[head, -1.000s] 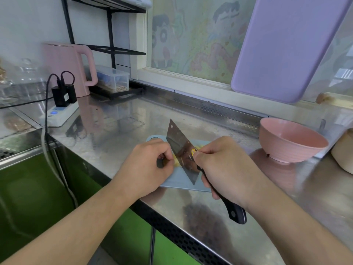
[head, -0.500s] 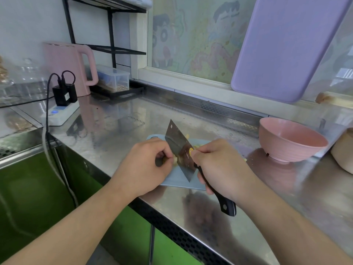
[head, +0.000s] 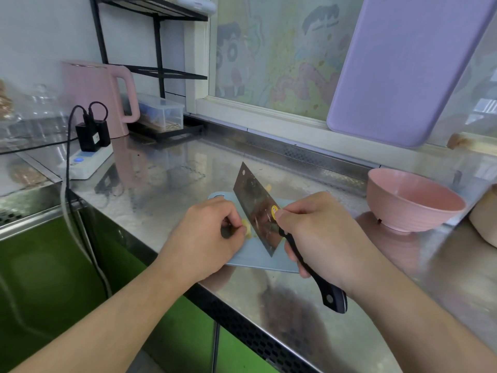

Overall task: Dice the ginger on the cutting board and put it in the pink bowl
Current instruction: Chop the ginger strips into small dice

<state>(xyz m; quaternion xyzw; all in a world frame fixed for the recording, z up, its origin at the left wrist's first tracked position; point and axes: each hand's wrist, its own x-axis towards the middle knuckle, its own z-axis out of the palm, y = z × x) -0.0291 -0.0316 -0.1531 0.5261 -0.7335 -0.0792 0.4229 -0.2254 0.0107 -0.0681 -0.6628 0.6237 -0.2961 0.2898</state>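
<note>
Your right hand [head: 320,235] is wrapped round the black handle of the cleaver [head: 258,211], thumb pressed up against the flat of the blade beside its yellow sticker. Your left hand [head: 207,238] is curled, fingertips pinching the ginger [head: 246,227] down on the cutting board [head: 252,258]; only a small pale yellow bit of it shows between your knuckles and the blade. The blade stands tilted, its near corner down on the board just beside your left fingertips, its far corner lifted toward the window.

Against half a second ago, little has shifted: the cleaver sits in much the same place and at the same lean, your right hand has slid a touch back along the handle's line, and your left hand holds the same pinch on the ginger. Compared with a full second ago, the blade is a shade nearer your left fingers. A few small yellow bits lie past the blade on the far side of the board, as before.

The cutting board lies on the steel tabletop [head: 166,184] near its front edge. The pink bowl [head: 414,200] stands well apart to your right, and I cannot see anything in it from here. Farther off to the left are a pink kettle [head: 94,95] and a power strip [head: 86,160] with black plugs; a lilac board [head: 403,68] leans against the window behind.
</note>
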